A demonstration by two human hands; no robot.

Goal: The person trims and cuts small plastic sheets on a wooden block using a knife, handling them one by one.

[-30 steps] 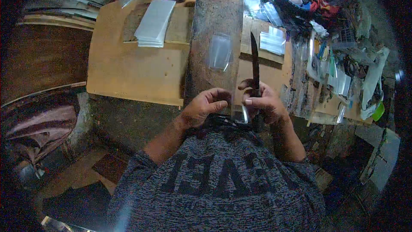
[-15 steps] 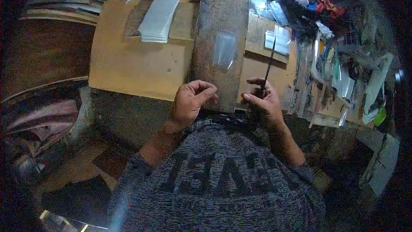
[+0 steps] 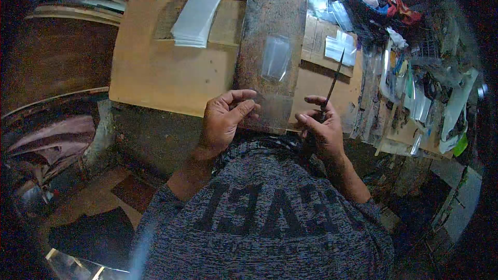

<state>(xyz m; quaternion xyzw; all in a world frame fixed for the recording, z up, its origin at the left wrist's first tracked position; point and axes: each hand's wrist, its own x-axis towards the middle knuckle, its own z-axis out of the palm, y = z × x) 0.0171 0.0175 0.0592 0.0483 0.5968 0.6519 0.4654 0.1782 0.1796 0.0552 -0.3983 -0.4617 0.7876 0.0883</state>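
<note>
The right hand [image 3: 326,130] holds a knife [image 3: 335,80], its handle closed in the fingers and its narrow blade pointing up and away from the body, over the right part of the table [image 3: 155,80]. The left hand [image 3: 224,122] hangs by the left edge of the near end of the board [image 3: 275,8], fingers curled and thumb brought close to the forefinger; whether they pinch anything cannot be told. Between the hands, a faint paler patch [image 3: 278,105] on the board may be thin film, but it is too dim to be sure. The clear sheets [image 3: 276,58] lie flat on the middle of the board, beyond both hands and touched by neither. A larger stack [image 3: 196,21] of pale sheets lies to the left of the board, and a smaller pile [image 3: 340,48] to its right, partly crossed in view by the blade tip. The step in hand seems to be handling thin sheets at the board's near end with the knife at the ready; the blade appears to be cutting nothing. A next move here would call for a sure hold on the film and left fingertips well clear of the edge.
</note>
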